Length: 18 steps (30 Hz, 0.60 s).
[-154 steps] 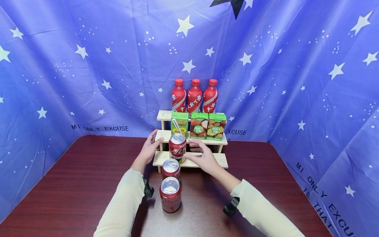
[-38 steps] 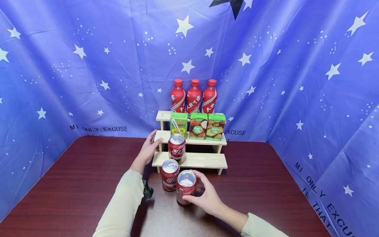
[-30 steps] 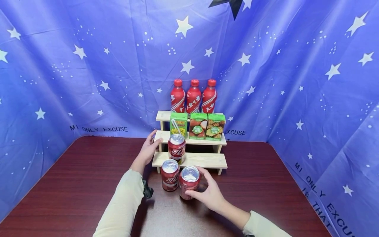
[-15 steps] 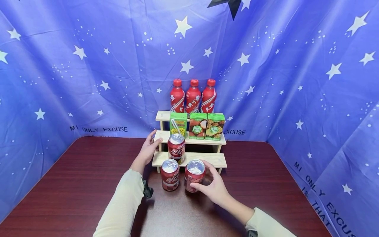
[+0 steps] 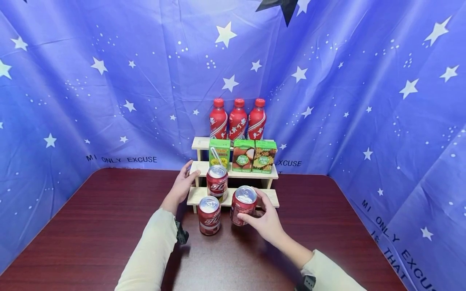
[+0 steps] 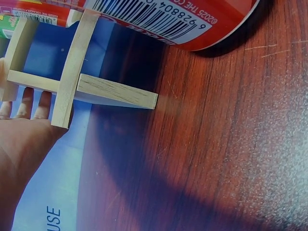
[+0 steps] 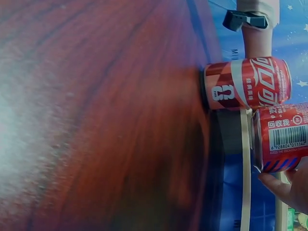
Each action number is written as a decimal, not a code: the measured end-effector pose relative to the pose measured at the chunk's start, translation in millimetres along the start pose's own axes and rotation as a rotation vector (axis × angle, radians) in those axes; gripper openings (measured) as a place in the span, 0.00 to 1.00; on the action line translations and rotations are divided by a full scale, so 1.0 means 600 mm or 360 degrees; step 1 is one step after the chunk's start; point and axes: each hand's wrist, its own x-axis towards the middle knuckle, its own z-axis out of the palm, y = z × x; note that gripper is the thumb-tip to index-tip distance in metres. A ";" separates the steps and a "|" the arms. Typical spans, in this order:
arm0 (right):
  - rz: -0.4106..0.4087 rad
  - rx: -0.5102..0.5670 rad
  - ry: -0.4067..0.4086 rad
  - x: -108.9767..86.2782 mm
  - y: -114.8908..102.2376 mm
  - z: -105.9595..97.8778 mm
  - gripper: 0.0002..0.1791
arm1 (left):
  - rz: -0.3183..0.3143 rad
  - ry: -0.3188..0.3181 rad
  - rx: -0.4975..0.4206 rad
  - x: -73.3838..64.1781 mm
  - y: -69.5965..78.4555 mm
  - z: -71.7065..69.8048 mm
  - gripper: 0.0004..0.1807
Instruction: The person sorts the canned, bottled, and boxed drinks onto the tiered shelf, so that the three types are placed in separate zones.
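Note:
My right hand (image 5: 268,221) grips a red cola can (image 5: 243,207) by its right side, thumb in front. The can overlaps the bottom step's front edge; in the right wrist view its base (image 7: 257,139) is off the table. My left hand (image 5: 180,186) holds the left end of the three-step wooden shelf (image 5: 267,197), thumb on the middle step; in the left wrist view its fingers (image 6: 25,103) reach behind the wood. A second cola can (image 5: 217,184) stands on the bottom step's left part. Another cola can (image 5: 209,218) stands on the table before the shelf.
Three red bottles (image 5: 238,120) line the top step. On the middle step stand three green-topped drink cartons (image 5: 243,157), the left one with a straw. The dark red table (image 5: 120,226) meets a blue star-printed curtain (image 5: 145,81) behind and at the sides.
The right hand let go of the can on the bottom step, took the nearest can from the table and moved it right, forward and up towards the shelf. The left hand stays put.

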 end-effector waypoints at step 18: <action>0.0053 0.0040 0.0072 0.041 -0.012 -0.003 0.44 | 0.0020 0.0023 0.0003 0.019 -0.023 -0.006 0.36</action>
